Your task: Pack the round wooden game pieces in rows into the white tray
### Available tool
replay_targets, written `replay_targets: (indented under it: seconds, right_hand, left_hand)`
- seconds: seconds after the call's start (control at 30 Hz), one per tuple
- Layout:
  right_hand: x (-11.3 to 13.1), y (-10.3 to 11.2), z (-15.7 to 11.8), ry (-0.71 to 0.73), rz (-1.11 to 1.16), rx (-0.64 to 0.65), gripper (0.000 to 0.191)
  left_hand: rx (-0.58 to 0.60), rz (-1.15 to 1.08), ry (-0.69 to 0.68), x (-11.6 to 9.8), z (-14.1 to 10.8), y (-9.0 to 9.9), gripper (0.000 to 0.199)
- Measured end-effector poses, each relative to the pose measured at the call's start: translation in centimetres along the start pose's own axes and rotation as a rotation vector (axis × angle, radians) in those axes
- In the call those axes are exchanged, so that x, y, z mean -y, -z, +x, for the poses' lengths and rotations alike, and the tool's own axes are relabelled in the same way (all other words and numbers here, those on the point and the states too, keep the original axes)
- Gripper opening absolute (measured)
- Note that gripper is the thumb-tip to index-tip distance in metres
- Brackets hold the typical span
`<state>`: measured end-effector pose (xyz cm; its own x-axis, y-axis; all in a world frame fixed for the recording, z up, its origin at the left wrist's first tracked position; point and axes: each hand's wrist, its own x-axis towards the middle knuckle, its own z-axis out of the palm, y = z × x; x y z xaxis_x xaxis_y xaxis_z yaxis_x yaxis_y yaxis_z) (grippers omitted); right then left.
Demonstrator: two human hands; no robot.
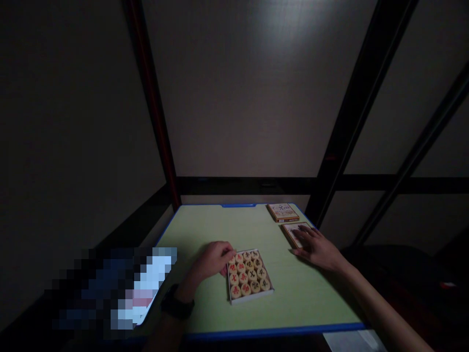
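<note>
A shallow white tray (252,299) lies on the green table, filled with rows of round wooden pieces (252,275) marked with red or black characters. My left hand (218,256), with a dark watch on its wrist, has its fingers closed at the tray's upper left corner. My right hand (311,247) is spread over a flat orange-edged box (288,235) on the table's right side, fingers apart on its lid. Behind it lies a similar box (283,212), untouched.
The table (216,225) has a blue rim. At its left edge is a blurred, bright pixelated object (154,278). A pale sheet (350,341) shows below the front edge at the right. Walls with dark beams stand behind and at the left.
</note>
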<state>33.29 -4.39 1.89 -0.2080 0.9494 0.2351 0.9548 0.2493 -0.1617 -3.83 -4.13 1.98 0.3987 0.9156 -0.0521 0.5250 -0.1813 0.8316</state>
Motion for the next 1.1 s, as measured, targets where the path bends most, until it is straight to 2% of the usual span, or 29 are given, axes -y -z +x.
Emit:
replay_targets:
  seconds: [0.07, 0.13, 0.3, 0.5, 0.63, 0.87, 1.0, 1.1]
  right_hand:
    - [0.8, 0.1, 0.0, -0.011, -0.001, -0.035, 0.063]
    - [1.7, 0.3, -0.1, -0.009, 0.013, -0.065, 0.06]
    - [3.4, 0.5, -0.2, -0.002, 0.01, -0.076, 0.06]
    - [3.1, -0.1, -0.6, -0.011, 0.005, -0.015, 0.065]
    - [3.4, -0.2, -0.9, -0.004, -0.015, 0.009, 0.059]
    - [4.6, -1.1, -1.5, -0.028, -0.214, 0.093, 0.057]
    - [4.3, -1.6, -1.8, -0.033, -0.252, 0.098, 0.057]
    - [3.7, -1.1, -1.8, -0.047, -0.214, 0.106, 0.058]
  left_hand:
    - [0.009, 0.0, 0.011, -0.1, 0.0, 0.1, 0.033]
    - [-0.03, 0.051, -0.011, -0.1, 0.0, 0.2, 0.034]
    - [-0.175, 0.305, -0.171, 0.1, 0.2, 0.5, 0.032]
    - [-0.145, 0.363, -0.217, 0.6, 0.4, 0.4, 0.028]
    - [-0.142, 0.366, -0.215, 0.5, 0.3, 0.3, 0.027]
    - [-0.105, 0.37, -0.212, 0.1, 0.1, 0.4, 0.025]
    - [-0.092, 0.363, -0.199, -0.1, 0.0, 0.3, 0.025]
    - [-0.098, 0.349, -0.186, -0.3, 0.0, 0.3, 0.024]
